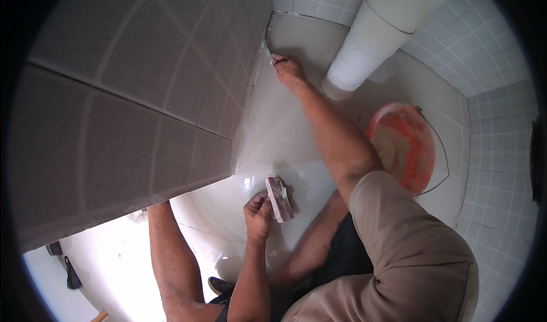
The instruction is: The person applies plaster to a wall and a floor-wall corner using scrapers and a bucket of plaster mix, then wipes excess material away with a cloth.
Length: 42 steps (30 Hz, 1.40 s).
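My left hand (pixel 258 215) is closed on the edge of a small flat rectangular piece (pixel 279 200), pinkish with dark red edges and a pale smear on top. It is held above the glossy light floor (pixel 273 134). My right hand (pixel 288 70) reaches far forward to the foot of the dark tiled wall (pixel 176 83), its fingers pressed together at the joint of wall and floor. A thin pale thing shows at the fingertips, too small to name. Rough whitish material (pixel 264 47) lies along that joint beside the fingers.
A thick white pipe (pixel 370 43) rises from the floor right of my right hand. Beside my right forearm stands an orange bucket (pixel 419 145) with a wire handle and greyish-beige material inside. Light tiled walls (pixel 496 134) close off the right and back. My legs (pixel 174 259) are below.
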### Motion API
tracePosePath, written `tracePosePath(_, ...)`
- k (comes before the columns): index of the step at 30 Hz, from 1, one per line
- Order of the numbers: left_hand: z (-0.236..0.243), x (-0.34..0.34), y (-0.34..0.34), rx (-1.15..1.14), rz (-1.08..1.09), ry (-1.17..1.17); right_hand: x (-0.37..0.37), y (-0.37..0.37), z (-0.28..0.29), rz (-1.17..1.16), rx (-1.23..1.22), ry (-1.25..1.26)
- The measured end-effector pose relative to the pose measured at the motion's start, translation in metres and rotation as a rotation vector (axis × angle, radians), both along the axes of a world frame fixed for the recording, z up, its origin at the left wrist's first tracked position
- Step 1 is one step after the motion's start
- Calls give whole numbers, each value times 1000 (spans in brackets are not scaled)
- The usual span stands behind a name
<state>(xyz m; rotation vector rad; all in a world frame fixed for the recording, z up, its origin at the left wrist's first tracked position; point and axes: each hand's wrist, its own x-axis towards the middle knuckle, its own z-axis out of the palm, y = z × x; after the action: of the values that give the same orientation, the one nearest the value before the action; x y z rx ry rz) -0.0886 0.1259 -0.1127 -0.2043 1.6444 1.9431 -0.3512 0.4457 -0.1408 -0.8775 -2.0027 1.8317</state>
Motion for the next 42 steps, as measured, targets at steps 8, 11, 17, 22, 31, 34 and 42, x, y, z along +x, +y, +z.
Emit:
tracePosePath(8, -4, 1, 17, 34, -28, 6, 9, -4, -35, -89, 218, 34)
tracePosePath(11, -5, 1, -9, -27, 23, 23, 27, -68, -22, -25, 169, 51)
tracePosePath(17, -6, 0, 7, 17, 1, -1, 39, -37, -52, -220, 89, 134)
tracePosePath(22, 1, 0, 1, 46, 22, -10, -11, -24, -24, -242, 28, 123)
tracePosePath(31, 0, 2, -18, -43, 58, 16, 6, -121, 2, -129, -159, 58)
tracePosePath(34, -4, -2, 3, 19, -8, -16, 11, -65, -26, -296, 85, 139)
tracePosePath(42, -6, 0, 0, 25, 17, 17, -26, 15, 10, -112, -56, -68)
